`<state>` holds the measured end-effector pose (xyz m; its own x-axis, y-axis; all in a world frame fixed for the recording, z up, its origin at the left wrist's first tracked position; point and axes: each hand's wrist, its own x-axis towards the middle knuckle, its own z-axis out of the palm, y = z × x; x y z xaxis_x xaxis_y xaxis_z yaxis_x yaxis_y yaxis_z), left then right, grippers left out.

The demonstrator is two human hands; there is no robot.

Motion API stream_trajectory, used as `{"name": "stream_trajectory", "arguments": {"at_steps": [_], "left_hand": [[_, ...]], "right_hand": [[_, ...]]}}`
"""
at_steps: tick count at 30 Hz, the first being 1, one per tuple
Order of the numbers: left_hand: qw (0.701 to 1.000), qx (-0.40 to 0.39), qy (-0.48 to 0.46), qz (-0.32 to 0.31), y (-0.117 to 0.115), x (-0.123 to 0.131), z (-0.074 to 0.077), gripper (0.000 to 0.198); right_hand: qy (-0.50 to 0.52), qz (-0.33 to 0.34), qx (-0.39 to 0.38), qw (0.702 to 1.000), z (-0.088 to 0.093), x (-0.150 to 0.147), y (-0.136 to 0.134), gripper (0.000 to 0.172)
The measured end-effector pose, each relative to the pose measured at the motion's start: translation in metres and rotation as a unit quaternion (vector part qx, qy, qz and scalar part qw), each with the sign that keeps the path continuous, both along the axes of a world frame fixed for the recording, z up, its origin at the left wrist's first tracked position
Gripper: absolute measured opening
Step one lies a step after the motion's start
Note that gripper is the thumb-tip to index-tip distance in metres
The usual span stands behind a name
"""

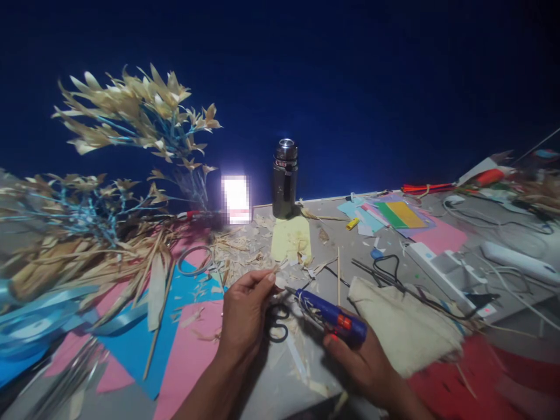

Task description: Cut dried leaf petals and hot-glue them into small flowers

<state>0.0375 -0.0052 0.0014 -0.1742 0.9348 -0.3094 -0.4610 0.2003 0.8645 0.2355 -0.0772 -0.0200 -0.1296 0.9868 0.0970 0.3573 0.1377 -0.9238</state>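
My right hand (359, 361) grips a blue glue gun (332, 315) with its nozzle pointing left toward my other hand. My left hand (245, 309) pinches a small dried leaf piece (275, 269) between thumb and fingers, just ahead of the nozzle. Black-handled scissors (277, 324) lie on the table under and between the hands. Dried straw leaves on blue wire stems (131, 116) rise at the left.
A dark metal flask (285, 178) stands at the back beside a bright lit screen (236, 198). Pink and blue paper sheets (184, 344), blue ribbon (39, 315), a cream cloth (406, 326), a white power strip (441, 271) and cables crowd the table.
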Motion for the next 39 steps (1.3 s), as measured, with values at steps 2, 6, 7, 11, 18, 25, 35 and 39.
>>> {"name": "stream_trajectory", "arguments": {"at_steps": [2, 6, 7, 11, 18, 25, 35, 39], "left_hand": [[1.0, 0.0, -0.002, -0.003, 0.0, -0.001, 0.0, 0.025], [1.0, 0.007, -0.014, -0.006, 0.001, -0.002, -0.001, 0.023], [1.0, 0.008, -0.017, -0.007, 0.001, -0.002, -0.001, 0.023], [1.0, 0.0, -0.016, -0.014, 0.0, -0.002, -0.001, 0.024], [1.0, -0.005, -0.029, -0.01, 0.002, -0.001, 0.0, 0.026], [0.999, -0.006, -0.035, -0.017, 0.002, -0.003, -0.002, 0.025], [0.999, -0.004, -0.035, -0.01, 0.002, 0.0, 0.001, 0.027], [0.999, -0.005, -0.032, -0.015, 0.001, -0.001, 0.0, 0.027]], "right_hand": [[-0.007, -0.01, 0.002, 1.0, 0.0, 0.0, 0.0, 0.047], [-0.008, -0.027, 0.005, 1.0, -0.001, 0.0, -0.001, 0.048], [-0.011, -0.024, 0.004, 1.0, -0.001, 0.001, -0.001, 0.048], [-0.016, -0.036, -0.01, 0.999, -0.004, 0.002, -0.003, 0.048], [-0.024, -0.053, -0.018, 0.998, -0.008, 0.005, -0.007, 0.048], [-0.007, -0.065, -0.013, 0.998, -0.001, 0.004, -0.005, 0.049], [0.011, 0.028, 0.02, 0.999, 0.007, 0.003, 0.0, 0.056], [-0.015, 0.007, 0.027, 1.0, 0.002, 0.004, -0.002, 0.057]]}}
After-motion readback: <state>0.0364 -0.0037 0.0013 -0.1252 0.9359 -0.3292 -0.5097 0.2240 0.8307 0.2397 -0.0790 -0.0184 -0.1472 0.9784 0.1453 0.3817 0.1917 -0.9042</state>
